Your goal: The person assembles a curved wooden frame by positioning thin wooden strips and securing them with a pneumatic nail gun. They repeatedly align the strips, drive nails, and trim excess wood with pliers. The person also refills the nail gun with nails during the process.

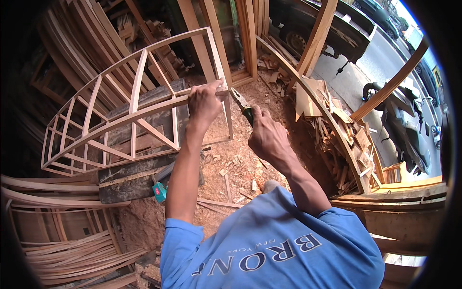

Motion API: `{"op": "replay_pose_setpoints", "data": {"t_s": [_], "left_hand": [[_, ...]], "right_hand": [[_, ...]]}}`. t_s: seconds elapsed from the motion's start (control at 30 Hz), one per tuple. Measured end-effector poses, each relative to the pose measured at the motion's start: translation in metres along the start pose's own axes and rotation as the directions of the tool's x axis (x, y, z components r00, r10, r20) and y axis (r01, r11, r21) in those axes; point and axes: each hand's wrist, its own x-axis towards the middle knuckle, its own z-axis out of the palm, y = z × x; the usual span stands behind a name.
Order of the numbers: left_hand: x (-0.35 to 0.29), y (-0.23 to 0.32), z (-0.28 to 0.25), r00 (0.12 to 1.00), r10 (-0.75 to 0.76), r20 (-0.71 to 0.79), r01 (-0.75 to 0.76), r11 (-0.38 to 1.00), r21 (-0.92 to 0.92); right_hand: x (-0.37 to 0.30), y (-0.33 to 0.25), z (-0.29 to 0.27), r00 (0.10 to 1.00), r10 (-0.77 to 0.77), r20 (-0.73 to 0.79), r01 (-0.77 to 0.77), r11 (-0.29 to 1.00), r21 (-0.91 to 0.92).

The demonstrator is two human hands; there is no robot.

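A curved, ribbed frame of pale wood [138,79] reaches from the far left to the middle, resting over a dark bench [127,191]. My left hand [204,103] is closed over the end of its upper rail, near the corner post. In my right hand [268,134] is a pair of pliers [242,102] with dark green handles, gripped from the right. The jaws point up and left and meet the frame's corner just beside my left hand. Whether they pinch a nail there is too small to tell.
A teal-handled tool [160,191] lies at the bench's near edge. Wood shavings [226,168] cover the floor. Offcuts [353,139] pile up behind a curved wooden strip at the right. Stacked strips [72,260] fill the lower left. A motorcycle [406,127] stands outside by the road.
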Motion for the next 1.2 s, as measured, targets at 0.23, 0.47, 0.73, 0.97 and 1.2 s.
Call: {"op": "replay_pose_setpoints", "data": {"t_s": [0.23, 0.47, 0.73, 0.97, 1.2], "left_hand": [[0.001, 0.001, -0.004, 1.000, -0.002, -0.009, 0.001, 1.000, -0.022], [0.001, 0.002, -0.003, 0.999, -0.030, 0.040, 0.030, 1.000, -0.002], [0.003, 0.002, -0.002, 0.999, 0.029, -0.030, -0.029, 0.999, 0.016], [0.000, -0.002, 0.000, 1.000, -0.002, -0.009, 0.002, 1.000, -0.010], [0.000, -0.003, 0.002, 1.000, 0.015, -0.014, -0.015, 1.000, -0.020]], "right_hand": [[0.005, -0.007, -0.012, 0.986, 0.046, 0.161, -0.068, 0.988, 0.136], [0.007, 0.030, 0.020, 0.882, 0.017, 0.471, -0.464, 0.209, 0.861], [0.000, -0.009, 0.002, 0.991, 0.076, 0.106, -0.073, 0.997, -0.030], [0.003, -0.005, -0.005, 0.964, 0.126, 0.234, -0.178, 0.961, 0.213], [0.013, 0.026, -0.001, 0.840, -0.014, 0.543, -0.528, 0.215, 0.822]]}}
